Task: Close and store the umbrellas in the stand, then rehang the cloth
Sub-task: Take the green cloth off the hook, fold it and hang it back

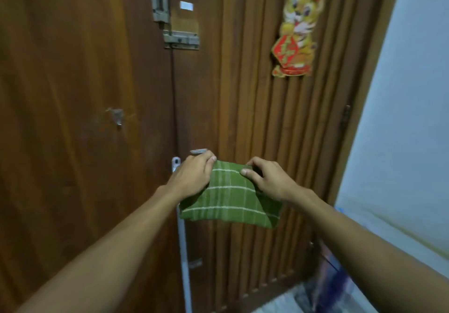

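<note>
The green cloth (230,199) with its thin white check lines hangs folded in front of the wooden door, and I am holding it up by its top edge with both hands. My left hand (192,178) is closed over the upper left corner, fingers curled over the fold, thumb side toward the door. My right hand (266,179) pinches the upper right part of the edge, thumb tip pressed on the front of the fabric and the fingers bent behind it. The cloth drapes down between my wrists, its lower edge slanting slightly down to the right.

Just behind my left hand a metal door handle (175,163) shows at the door's edge, and a small flat metal piece (198,151) sticks out just above my knuckles; I cannot tell whether the cloth touches either. A pale vertical strip (184,252) runs down the door below the cloth. Higher up are two sliding bolts (181,39). The ribbed door panel (255,106) to the right carries a yellow and red tiger decoration (295,31). A pale wall (408,118) stands on the far right, with blurred items near the floor below it.
</note>
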